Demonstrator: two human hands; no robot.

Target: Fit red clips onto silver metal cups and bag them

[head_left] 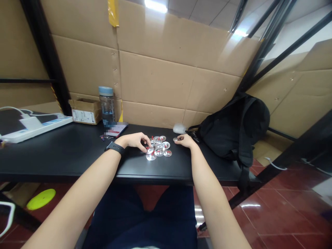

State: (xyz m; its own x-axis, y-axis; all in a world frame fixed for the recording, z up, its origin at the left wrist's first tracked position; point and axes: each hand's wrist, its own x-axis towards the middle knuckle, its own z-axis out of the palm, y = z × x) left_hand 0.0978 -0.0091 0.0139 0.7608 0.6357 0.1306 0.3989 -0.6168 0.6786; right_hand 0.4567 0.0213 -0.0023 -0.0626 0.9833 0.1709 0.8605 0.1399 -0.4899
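Observation:
Several shiny silver discs with red marks lie in an overlapping pile on the black table. At the pile's left side my left hand, with a dark watch on its wrist, is closed with thumb and fingers on a silver disc. To the right of the pile, apart from it, my right hand pinches a small silver disc at the table surface.
A phone, a blue-lidded bottle and a cardboard box stand back left, beside a white power strip. A clear plastic bundle lies behind my right hand. A black backpack fills the right side.

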